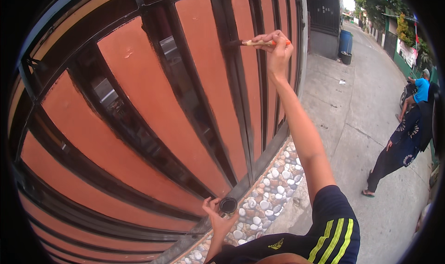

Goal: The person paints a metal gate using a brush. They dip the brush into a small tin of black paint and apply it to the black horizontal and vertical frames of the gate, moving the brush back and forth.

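My right hand [277, 50] is raised and closed around the handle of a paintbrush [254, 43]. Its dark bristles meet a black upright bar [228, 55] of the gate, between two orange-brown panels. Low down by the pebble strip, my left hand [219, 217] holds a small round can of black paint [228, 205], its open top facing up. The fingers curl round the can's sides. The gate's orange-brown panels [197, 41] alternate with black bars, and some black edges look uneven against the orange.
A pebble strip [273, 180] runs along the gate's foot. To the right lies a concrete road [357, 106], where a person in dark clothes [408, 134] walks and a person in blue [421, 90] sits on a motorbike. A blue barrel [345, 42] and black bucket [346, 57] stand farther off.
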The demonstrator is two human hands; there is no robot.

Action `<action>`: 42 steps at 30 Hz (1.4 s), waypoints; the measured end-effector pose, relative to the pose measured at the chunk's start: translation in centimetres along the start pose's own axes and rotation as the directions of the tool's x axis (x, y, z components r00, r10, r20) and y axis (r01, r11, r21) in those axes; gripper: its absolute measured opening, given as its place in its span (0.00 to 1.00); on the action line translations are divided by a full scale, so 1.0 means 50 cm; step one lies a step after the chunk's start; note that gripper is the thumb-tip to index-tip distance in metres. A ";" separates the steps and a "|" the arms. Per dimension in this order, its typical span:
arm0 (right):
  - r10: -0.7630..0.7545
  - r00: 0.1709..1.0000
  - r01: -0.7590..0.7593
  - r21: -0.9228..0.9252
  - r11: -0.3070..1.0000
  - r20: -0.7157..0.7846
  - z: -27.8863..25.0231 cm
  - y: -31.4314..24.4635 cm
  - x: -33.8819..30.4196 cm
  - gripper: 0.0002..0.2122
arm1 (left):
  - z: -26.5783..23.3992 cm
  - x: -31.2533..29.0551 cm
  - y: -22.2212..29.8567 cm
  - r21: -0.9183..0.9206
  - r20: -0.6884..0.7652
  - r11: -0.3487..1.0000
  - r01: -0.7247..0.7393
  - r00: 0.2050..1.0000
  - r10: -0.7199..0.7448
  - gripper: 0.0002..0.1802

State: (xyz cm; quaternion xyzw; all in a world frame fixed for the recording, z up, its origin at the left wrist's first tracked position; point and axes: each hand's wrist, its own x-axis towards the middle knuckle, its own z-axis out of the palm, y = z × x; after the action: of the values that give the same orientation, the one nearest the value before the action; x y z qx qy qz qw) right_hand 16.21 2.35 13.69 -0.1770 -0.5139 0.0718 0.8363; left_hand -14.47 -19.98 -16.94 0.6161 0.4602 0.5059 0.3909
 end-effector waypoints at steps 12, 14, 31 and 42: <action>0.085 0.992 -0.079 -0.072 0.994 0.092 -0.027 0.020 -0.072 0.14 | 0.001 -0.015 0.003 -0.017 0.001 1.000 -0.022 1.000 0.022 0.57; 0.076 0.992 -0.069 -0.069 0.995 0.096 -0.045 0.020 -0.073 0.13 | -0.005 -0.015 0.005 -0.014 0.005 1.000 -0.025 1.000 0.025 0.57; -0.019 1.000 0.019 0.032 0.999 0.005 -0.005 0.004 -0.079 0.13 | -0.004 -0.025 0.019 -0.032 0.022 0.999 -0.016 1.000 0.016 0.56; 0.131 0.989 -0.127 -0.063 0.990 0.066 -0.038 0.034 -0.117 0.14 | -0.008 -0.037 0.009 -0.021 0.023 1.000 0.002 1.000 -0.001 0.57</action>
State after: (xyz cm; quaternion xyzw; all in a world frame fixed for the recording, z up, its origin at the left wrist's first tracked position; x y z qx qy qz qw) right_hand 15.28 1.74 7.38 -0.2315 -0.5322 0.1169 0.8059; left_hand -14.89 -21.87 -16.91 0.6172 0.4509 0.5034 0.4029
